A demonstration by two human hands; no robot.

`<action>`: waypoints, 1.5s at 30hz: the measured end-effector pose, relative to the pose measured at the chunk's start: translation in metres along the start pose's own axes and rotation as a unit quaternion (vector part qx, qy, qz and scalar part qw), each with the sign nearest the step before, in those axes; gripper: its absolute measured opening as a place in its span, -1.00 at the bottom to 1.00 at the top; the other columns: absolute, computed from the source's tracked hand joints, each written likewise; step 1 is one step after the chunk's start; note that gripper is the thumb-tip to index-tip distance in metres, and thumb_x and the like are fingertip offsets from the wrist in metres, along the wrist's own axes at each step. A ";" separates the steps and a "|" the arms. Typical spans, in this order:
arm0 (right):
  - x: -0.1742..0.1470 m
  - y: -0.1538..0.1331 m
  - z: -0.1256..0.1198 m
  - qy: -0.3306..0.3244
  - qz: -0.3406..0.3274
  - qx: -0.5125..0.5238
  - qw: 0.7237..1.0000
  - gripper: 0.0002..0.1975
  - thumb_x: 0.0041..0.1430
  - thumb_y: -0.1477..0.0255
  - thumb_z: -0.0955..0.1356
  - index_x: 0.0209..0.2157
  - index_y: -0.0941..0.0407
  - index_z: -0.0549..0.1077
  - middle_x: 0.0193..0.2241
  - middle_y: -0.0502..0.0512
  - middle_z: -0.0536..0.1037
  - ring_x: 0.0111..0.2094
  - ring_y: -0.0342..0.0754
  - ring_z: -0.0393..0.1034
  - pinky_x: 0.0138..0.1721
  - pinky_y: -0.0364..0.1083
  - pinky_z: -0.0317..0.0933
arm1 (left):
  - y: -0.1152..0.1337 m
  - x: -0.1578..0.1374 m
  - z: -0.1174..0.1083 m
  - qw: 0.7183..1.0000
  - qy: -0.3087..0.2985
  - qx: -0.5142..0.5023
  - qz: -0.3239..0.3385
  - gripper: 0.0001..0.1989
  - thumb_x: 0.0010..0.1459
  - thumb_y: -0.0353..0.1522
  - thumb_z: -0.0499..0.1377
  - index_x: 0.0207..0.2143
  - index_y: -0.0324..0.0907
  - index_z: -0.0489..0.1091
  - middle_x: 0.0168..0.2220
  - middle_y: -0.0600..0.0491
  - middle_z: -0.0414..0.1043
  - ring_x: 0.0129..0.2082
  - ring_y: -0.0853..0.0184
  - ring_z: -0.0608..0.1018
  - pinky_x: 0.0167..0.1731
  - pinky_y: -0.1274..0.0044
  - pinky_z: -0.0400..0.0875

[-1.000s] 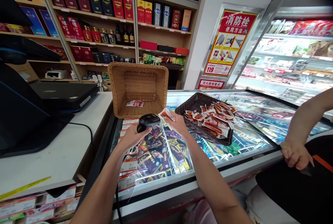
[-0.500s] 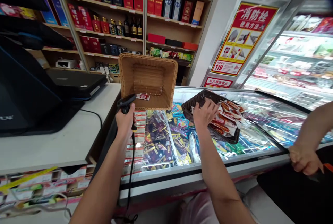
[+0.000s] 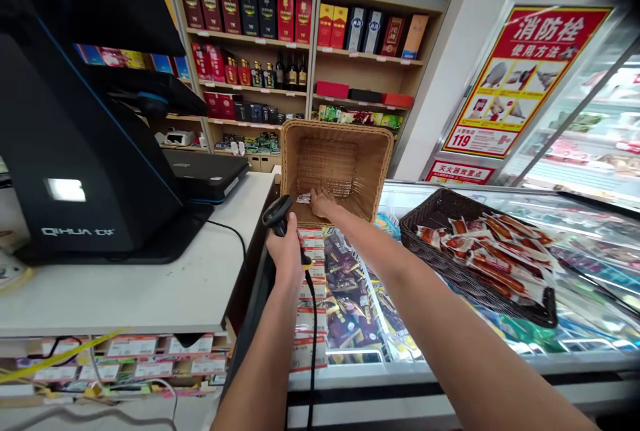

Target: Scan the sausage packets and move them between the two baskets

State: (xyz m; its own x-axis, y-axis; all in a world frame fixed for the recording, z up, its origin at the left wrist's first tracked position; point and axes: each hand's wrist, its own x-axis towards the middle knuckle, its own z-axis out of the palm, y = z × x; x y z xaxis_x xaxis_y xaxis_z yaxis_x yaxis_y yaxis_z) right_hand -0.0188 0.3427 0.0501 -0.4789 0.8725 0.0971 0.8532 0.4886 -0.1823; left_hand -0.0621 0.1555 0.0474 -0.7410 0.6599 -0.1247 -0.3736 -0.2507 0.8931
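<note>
My left hand (image 3: 285, 244) is closed round the grip of a black barcode scanner (image 3: 278, 215), its cable hanging down. My right hand (image 3: 323, 204) reaches into a tan wicker basket (image 3: 337, 125) that faces me on its side. Its partly spread fingers lie over the right end of a small red-and-white packet (image 3: 303, 198) inside; whether they grip it is unclear. A dark brown woven basket (image 3: 425, 207), tilted on the freezer glass to the right, holds several wrapped sausages (image 3: 495, 254).
A chest freezer (image 3: 350, 297) with packaged ice creams lies beneath both baskets. On the left, a white counter (image 3: 210, 284) carries a black checkout terminal (image 3: 90, 171). Behind stand shelves (image 3: 255, 37) of boxes and bottles.
My right hand has left the dark basket of sausages and moved left into the tan basket. The scanner stays in my left hand. The view has shifted, and the other person's hand is out of sight.
</note>
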 end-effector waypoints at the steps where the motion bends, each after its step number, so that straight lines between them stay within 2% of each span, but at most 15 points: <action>1: 0.008 -0.002 0.005 -0.010 -0.002 0.003 1.000 -0.53 0.38 0.52 0.22 0.28 0.24 0.30 0.28 0.46 0.39 0.34 0.21 0.23 0.30 0.14 0.09 | 0.000 -0.001 0.000 1.000 0.000 -0.002 -0.004 -0.64 0.10 -0.18 0.40 -0.39 -0.13 0.28 -0.65 0.27 0.22 -0.71 0.52 0.26 -0.71 0.63 0.18; 7: 0.015 0.009 0.019 0.010 -0.008 0.044 0.999 -0.56 0.36 0.60 0.18 0.21 0.27 0.37 0.25 0.52 0.42 0.31 0.18 0.29 0.31 0.11 0.10 | -0.004 -0.004 0.001 1.000 -0.007 0.008 -0.017 -0.65 0.10 -0.19 0.40 -0.39 -0.12 0.28 -0.66 0.27 0.21 -0.71 0.51 0.26 -0.70 0.63 0.19; 9: 0.006 0.018 0.017 0.033 0.019 0.057 0.998 -0.56 0.39 0.58 0.15 0.23 0.27 0.33 0.18 0.55 0.48 0.22 0.20 0.40 0.22 0.11 0.21 | -0.007 -0.005 0.003 1.000 -0.018 0.015 -0.013 -0.61 0.05 -0.16 0.43 -0.40 -0.12 0.28 -0.66 0.28 0.20 -0.71 0.51 0.26 -0.72 0.63 0.17; 11: -0.012 0.030 0.013 0.093 0.078 0.142 0.982 -0.61 0.43 0.51 0.14 0.21 0.24 0.31 0.07 0.49 0.56 0.09 0.18 0.50 0.09 0.08 0.31 | -0.009 -0.006 0.004 0.999 -0.026 0.028 -0.010 -0.60 0.03 -0.14 0.43 -0.39 -0.12 0.29 -0.65 0.28 0.22 -0.72 0.51 0.26 -0.72 0.63 0.16; 12: -0.024 0.037 0.011 0.131 0.109 0.225 0.959 -0.64 0.43 0.47 0.16 0.17 0.20 0.33 0.00 0.41 0.60 0.02 0.14 0.54 0.03 0.06 0.34 | -0.010 -0.007 0.005 0.999 -0.029 0.035 -0.009 -0.61 0.03 -0.14 0.43 -0.39 -0.12 0.29 -0.65 0.27 0.22 -0.72 0.51 0.27 -0.72 0.64 0.16; 13: -0.040 0.045 0.010 0.163 0.133 0.331 0.920 -0.69 0.42 0.42 0.20 0.11 0.16 0.36 -0.06 0.31 0.63 -0.05 0.10 0.56 -0.02 0.03 0.37 | -0.011 -0.007 0.007 0.999 -0.033 0.042 -0.009 -0.61 0.03 -0.14 0.42 -0.39 -0.12 0.29 -0.65 0.27 0.23 -0.72 0.52 0.27 -0.72 0.64 0.17; 16: -0.096 0.070 0.011 0.193 0.124 0.624 0.747 -0.79 0.23 0.31 0.38 -0.12 0.07 0.43 -0.26 0.06 0.65 -0.24 -0.03 0.57 -0.17 -0.06 0.41 | -0.011 -0.010 0.010 0.996 -0.066 0.053 -0.007 -0.55 -0.06 -0.11 0.46 -0.41 -0.12 0.27 -0.65 0.28 0.22 -0.72 0.52 0.27 -0.72 0.63 0.18; 18: -0.133 0.084 0.013 0.191 0.094 0.713 0.668 -0.72 0.05 0.28 0.49 -0.22 0.06 0.45 -0.33 -0.01 0.64 -0.30 -0.07 0.55 -0.22 -0.10 0.40 | -0.010 -0.013 0.013 0.994 -0.086 0.062 -0.001 -0.52 -0.10 -0.10 0.47 -0.40 -0.12 0.27 -0.65 0.28 0.23 -0.72 0.52 0.26 -0.72 0.64 0.15; 21: -0.170 0.096 0.012 0.214 0.089 0.759 0.608 -0.62 -0.15 0.29 0.56 -0.28 0.07 0.45 -0.37 -0.03 0.62 -0.34 -0.09 0.53 -0.26 -0.12 0.39 | -0.008 -0.019 0.017 0.988 -0.125 0.089 0.010 -0.54 -0.10 -0.11 0.47 -0.40 -0.14 0.29 -0.65 0.27 0.24 -0.73 0.53 0.25 -0.73 0.64 0.12; 25: -0.180 0.099 0.006 0.279 0.100 0.779 0.553 -0.56 -0.24 0.36 0.58 -0.30 0.05 0.39 -0.38 -0.08 0.59 -0.31 -0.10 0.53 -0.20 -0.10 0.42 | -0.009 -0.030 0.020 0.970 -0.207 0.130 0.012 -0.49 -0.16 -0.08 0.49 -0.39 -0.13 0.29 -0.63 0.24 0.27 -0.72 0.52 0.26 -0.73 0.64 0.11; 27: -0.179 0.098 0.004 0.300 0.112 0.781 0.536 -0.54 -0.26 0.37 0.58 -0.30 0.04 0.37 -0.37 -0.10 0.57 -0.30 -0.12 0.52 -0.17 -0.09 0.43 | -0.012 -0.035 0.022 0.960 -0.239 0.145 0.011 -0.46 -0.19 -0.06 0.50 -0.40 -0.13 0.27 -0.64 0.24 0.27 -0.72 0.51 0.27 -0.74 0.63 0.13; 30: -0.178 0.098 0.005 0.332 0.151 0.769 0.525 -0.51 -0.31 0.34 0.59 -0.33 0.06 0.36 -0.40 -0.13 0.54 -0.35 -0.15 0.47 -0.25 -0.13 0.38 | -0.017 -0.042 0.023 0.942 -0.284 0.179 0.012 -0.46 -0.19 -0.02 0.49 -0.42 -0.13 0.28 -0.65 0.23 0.25 -0.73 0.50 0.26 -0.74 0.62 0.14; 33: -0.178 0.100 0.007 0.367 0.176 0.740 0.536 -0.50 -0.32 0.30 0.59 -0.35 0.06 0.34 -0.47 -0.18 0.46 -0.42 -0.19 0.36 -0.35 -0.17 0.28 | -0.020 -0.046 0.024 0.926 -0.312 0.215 0.009 -0.46 -0.16 0.00 0.48 -0.44 -0.13 0.27 -0.64 0.22 0.25 -0.73 0.51 0.25 -0.75 0.62 0.14; 38: -0.179 0.102 0.007 0.376 0.166 0.729 0.548 -0.52 -0.26 0.27 0.58 -0.34 0.07 0.34 -0.46 -0.20 0.40 -0.43 -0.21 0.28 -0.36 -0.19 0.20 | -0.022 -0.046 0.022 0.905 -0.336 0.259 0.025 -0.48 -0.07 0.01 0.45 -0.50 -0.10 0.24 -0.65 0.21 0.22 -0.73 0.48 0.25 -0.73 0.60 0.15; 45: -0.182 0.100 0.000 0.378 0.191 0.714 0.557 -0.53 -0.27 0.23 0.57 -0.40 0.06 0.31 -0.49 -0.20 0.36 -0.45 -0.20 0.23 -0.39 -0.18 0.17 | -0.022 -0.046 0.018 0.870 -0.292 0.374 0.135 -0.58 -0.03 -0.05 0.42 -0.55 -0.09 0.31 -0.71 0.15 0.25 -0.73 0.40 0.26 -0.72 0.56 0.07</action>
State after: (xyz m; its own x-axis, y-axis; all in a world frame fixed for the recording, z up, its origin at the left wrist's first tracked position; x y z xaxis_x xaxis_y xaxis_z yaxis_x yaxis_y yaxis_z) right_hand 0.1533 0.2330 0.0139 0.3663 0.9278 0.0705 -0.4302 0.2361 -0.8713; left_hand -0.0096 0.1434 0.0415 -0.2534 0.9505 0.1796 0.4008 -0.0658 0.9138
